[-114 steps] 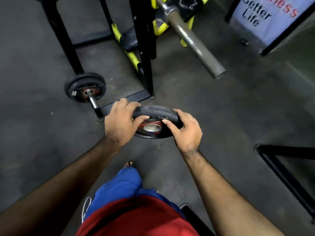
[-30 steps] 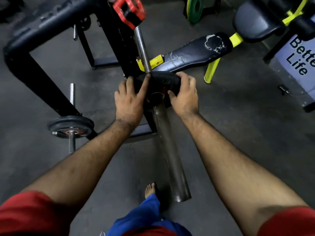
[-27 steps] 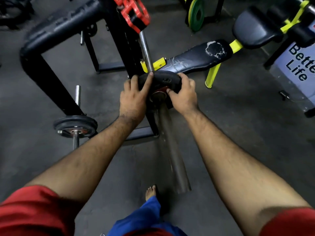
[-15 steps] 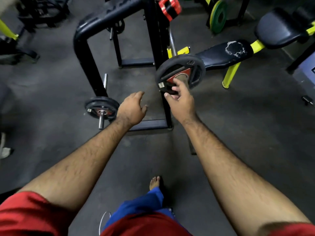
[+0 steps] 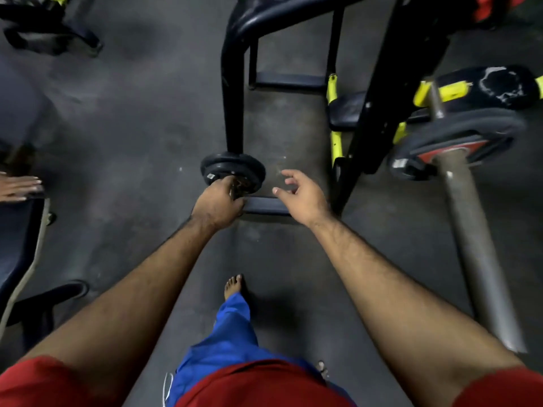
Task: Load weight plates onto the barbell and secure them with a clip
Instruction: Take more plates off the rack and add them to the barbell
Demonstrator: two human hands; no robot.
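A black weight plate with a red centre (image 5: 458,133) sits on the grey barbell sleeve (image 5: 476,245) at the right, pushed up against the rack. A stack of small black plates (image 5: 232,167) hangs on a low storage peg by the rack's foot. My left hand (image 5: 219,205) is at the near face of that stack, its fingers curled over the lower edge and hiding the peg's end. Just right of the stack, my right hand (image 5: 304,198) hovers with spread fingers and holds nothing. A red clip (image 5: 484,7) shows blurred at the top right.
The black rack post (image 5: 233,83) rises right behind the small plates. Behind the bar lies a black and yellow bench (image 5: 493,86). Another person's hand (image 5: 17,188) rests on a seat at the left edge. My bare foot (image 5: 233,284) stands on the dark floor.
Both hands let go of the plate now sitting on the barbell sleeve. I turned left and down; my left hand reached the small plates on the low peg and my right hand followed, open.
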